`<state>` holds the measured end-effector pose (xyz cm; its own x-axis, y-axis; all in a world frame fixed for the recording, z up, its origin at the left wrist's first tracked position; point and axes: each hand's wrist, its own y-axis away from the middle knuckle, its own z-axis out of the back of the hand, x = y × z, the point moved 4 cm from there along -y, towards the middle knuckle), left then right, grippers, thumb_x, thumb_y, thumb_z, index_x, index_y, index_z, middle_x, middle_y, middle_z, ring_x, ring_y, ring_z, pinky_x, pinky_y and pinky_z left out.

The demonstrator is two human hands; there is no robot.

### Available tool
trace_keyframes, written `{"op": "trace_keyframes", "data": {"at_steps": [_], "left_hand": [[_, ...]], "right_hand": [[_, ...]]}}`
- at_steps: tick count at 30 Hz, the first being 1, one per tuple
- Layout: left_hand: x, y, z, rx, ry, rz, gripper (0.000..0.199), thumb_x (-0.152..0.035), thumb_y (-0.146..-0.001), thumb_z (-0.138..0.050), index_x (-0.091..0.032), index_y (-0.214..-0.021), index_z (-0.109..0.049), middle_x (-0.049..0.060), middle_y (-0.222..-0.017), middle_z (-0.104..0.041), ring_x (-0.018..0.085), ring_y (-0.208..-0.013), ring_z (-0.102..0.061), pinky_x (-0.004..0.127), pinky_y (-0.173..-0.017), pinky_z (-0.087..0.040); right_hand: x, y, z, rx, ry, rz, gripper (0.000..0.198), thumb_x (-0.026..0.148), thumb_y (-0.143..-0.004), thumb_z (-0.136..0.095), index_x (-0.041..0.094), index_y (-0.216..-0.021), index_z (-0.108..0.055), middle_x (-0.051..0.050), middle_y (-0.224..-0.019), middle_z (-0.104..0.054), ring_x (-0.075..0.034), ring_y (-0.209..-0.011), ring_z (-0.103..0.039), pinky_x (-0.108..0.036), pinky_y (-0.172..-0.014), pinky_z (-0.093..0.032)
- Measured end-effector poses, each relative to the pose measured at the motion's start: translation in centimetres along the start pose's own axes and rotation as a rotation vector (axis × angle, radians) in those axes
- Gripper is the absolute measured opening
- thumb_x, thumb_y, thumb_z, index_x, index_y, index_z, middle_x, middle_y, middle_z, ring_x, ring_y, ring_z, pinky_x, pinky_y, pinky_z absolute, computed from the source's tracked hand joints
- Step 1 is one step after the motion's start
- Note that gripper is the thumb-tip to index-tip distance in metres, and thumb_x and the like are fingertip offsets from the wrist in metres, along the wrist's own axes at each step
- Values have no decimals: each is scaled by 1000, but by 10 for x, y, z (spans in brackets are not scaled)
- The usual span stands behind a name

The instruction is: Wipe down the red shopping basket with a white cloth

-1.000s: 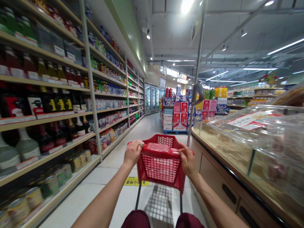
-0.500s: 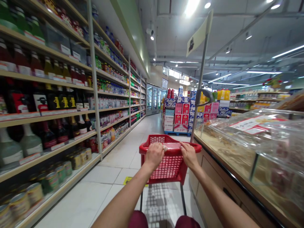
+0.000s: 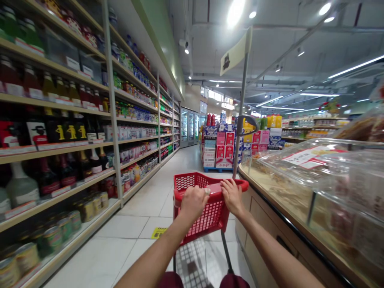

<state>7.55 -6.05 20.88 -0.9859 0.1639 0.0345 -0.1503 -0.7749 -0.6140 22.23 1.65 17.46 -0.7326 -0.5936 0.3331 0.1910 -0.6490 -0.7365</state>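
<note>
A red plastic shopping cart (image 3: 207,220) with a mesh basket stands right in front of me, its front turned a little to the left. My left hand (image 3: 194,200) is wrapped round the left part of its handle, thumb side against a pale pink strip. On the right part of the handle lies my right hand (image 3: 232,197), fingers curled over the bar. The visible part of the basket holds nothing I can make out. Below it, the cart's dark legs reach toward the tiled floor.
Tall shelves (image 3: 118,132) with bottles and cans line the left side. Close on the right runs a display counter (image 3: 270,196) with clear lids (image 3: 312,156). A metal pole (image 3: 241,104) bears a sign. Stacked boxes (image 3: 223,146) stand ahead, with glass-door fridges (image 3: 189,126) beyond.
The cart has turned slightly, its left side now lower and nearer. The shelves and counter have shifted left in view. Both hands remain on the handle.
</note>
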Motion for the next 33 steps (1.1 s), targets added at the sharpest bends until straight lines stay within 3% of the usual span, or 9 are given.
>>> {"op": "trace_keyframes", "data": {"at_steps": [4,7,9,13,19,23,29,33], "left_hand": [[-19,2,3,58,33,-91,22,-33,-82,-40,-18,-86,-56,5,-83,-57,18,-79,-52,32,-74,-38],[-7,8,10,157,116,-37,25,-35,-83,-37,-21,-87,-57,3,-84,-58,16,-80,-53,29,-73,-39],[5,13,14,200,214,38,28,-36,-85,-32,-23,-88,-57,1,-83,-58,14,-78,-54,26,-70,-39],[1,16,14,97,297,35,26,-33,-85,-33,-23,-85,-57,0,-83,-58,13,-80,-53,26,-72,-40],[-44,6,0,-62,327,-74,22,-31,-83,-39,-20,-85,-58,5,-84,-60,18,-83,-53,33,-78,-41],[-35,10,-6,-96,510,-152,20,-29,-83,-40,-21,-89,-57,3,-86,-60,15,-85,-53,30,-82,-40],[14,21,-29,-127,617,190,29,-29,-85,-30,-20,-70,-54,0,-72,-55,12,-71,-51,25,-69,-41],[-4,16,-36,-146,564,176,29,-29,-85,-31,-20,-70,-54,0,-71,-54,12,-70,-52,25,-68,-40]], "right_hand": [[1,8,5,-32,5,105,37,31,-87,-27,25,-107,-58,-4,-119,-55,-25,-122,-34,-58,-97,-15],[-9,7,9,2,-15,123,36,31,-86,-29,25,-104,-59,-4,-116,-57,-24,-120,-37,-56,-96,-18],[-16,4,11,5,-4,65,37,29,-85,-29,25,-102,-61,-5,-117,-56,-26,-121,-36,-57,-95,-21],[-14,2,6,-40,-29,-66,38,28,-84,-29,22,-102,-62,-8,-124,-49,-27,-120,-36,-59,-93,-25],[-14,8,4,-29,-255,30,34,29,-81,-35,22,-97,-65,-6,-118,-55,-24,-122,-35,-54,-98,-24],[-32,10,20,-5,-384,51,28,30,-78,-43,22,-92,-67,-7,-112,-59,-23,-118,-41,-48,-99,-30],[-31,20,27,-67,-413,60,28,29,-78,-43,21,-91,-66,-6,-113,-58,-22,-118,-41,-46,-101,-28],[-46,10,20,-75,-357,30,32,28,-78,-36,20,-89,-66,-6,-111,-59,-22,-120,-38,-47,-100,-28]]}}
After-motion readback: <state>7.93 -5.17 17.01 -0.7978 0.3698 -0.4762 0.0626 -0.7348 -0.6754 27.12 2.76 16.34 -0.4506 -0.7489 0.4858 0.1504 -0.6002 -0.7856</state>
